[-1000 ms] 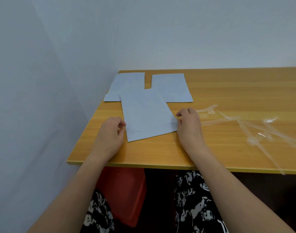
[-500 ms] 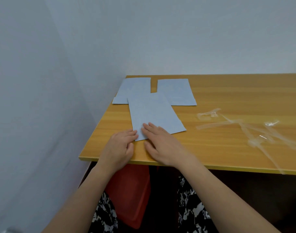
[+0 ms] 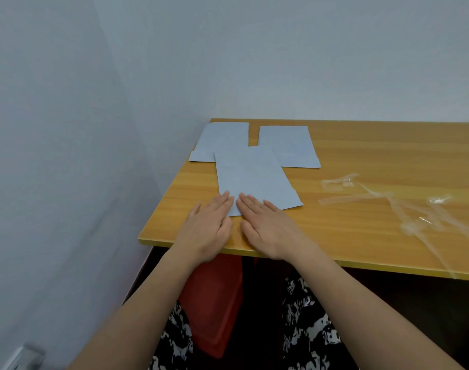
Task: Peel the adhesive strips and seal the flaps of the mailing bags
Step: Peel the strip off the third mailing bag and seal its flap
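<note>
A pale blue mailing bag [image 3: 252,174] lies flat near the table's left front corner, slightly turned. My left hand [image 3: 209,228] and my right hand [image 3: 268,228] lie side by side with straight fingers, their tips pressing on the bag's near edge. Two more blue mailing bags lie behind it: the back left bag [image 3: 220,140] partly under the front one, the back right bag [image 3: 289,145] beside it. Several peeled clear adhesive strips [image 3: 404,209] lie tangled on the table to the right.
The wooden table [image 3: 374,145] stands in a corner, with white walls at its left and back. Its front edge runs just under my wrists. A red object [image 3: 214,297] sits below the table near my patterned lap.
My hands came together from the bag's two sides to its near edge and flattened out with straight fingers. The view has shifted left, so the table sits further right.
</note>
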The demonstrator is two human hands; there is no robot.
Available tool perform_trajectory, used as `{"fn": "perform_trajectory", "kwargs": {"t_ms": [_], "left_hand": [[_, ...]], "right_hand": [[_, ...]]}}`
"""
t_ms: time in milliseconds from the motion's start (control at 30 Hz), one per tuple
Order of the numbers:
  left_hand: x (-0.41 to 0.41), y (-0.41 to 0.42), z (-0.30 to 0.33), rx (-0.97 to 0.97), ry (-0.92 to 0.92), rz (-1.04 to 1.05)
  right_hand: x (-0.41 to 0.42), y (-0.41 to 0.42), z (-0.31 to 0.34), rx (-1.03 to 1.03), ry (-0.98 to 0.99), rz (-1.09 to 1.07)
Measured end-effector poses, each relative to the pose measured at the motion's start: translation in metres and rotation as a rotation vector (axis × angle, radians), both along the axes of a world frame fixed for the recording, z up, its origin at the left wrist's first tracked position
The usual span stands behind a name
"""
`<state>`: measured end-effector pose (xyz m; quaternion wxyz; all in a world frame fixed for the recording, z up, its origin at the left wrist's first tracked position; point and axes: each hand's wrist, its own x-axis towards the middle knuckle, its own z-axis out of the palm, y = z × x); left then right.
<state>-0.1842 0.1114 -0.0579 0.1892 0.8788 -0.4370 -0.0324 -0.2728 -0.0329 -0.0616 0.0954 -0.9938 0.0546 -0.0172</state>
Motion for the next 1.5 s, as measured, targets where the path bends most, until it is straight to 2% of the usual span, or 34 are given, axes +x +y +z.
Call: {"fn": "perform_trajectory", "kwargs": {"t_ms": [133, 400, 967, 1100, 1200, 1500], "left_hand": [[-0.007, -0.010, -0.006, 0.149, -0.023, 0.034], [-0.014, -0.014, -0.006, 0.224, -0.124, 0.078], [-0.017, -0.012, 0.001, 0.270, -0.161, 0.119], [-0.018, -0.025, 0.003, 0.224, -0.141, 0.071], [-0.021, -0.036, 0.000, 0.188, -0.096, -0.003], [-0.021, -0.034, -0.002, 0.176, -0.105, 0.024]], "right_hand": [[0.001, -0.001, 0.000, -0.002, 0.017, 0.003], [0.002, -0.004, -0.001, -0.028, 0.032, -0.046], [-0.020, -0.036, 0.003, -0.023, 0.051, -0.306], [-0.021, -0.034, 0.001, -0.028, -0.041, -0.198], [-0.021, -0.035, 0.001, -0.006, -0.026, -0.117], [-0.018, -0.034, 0.001, 0.077, -0.058, -0.231]]}}
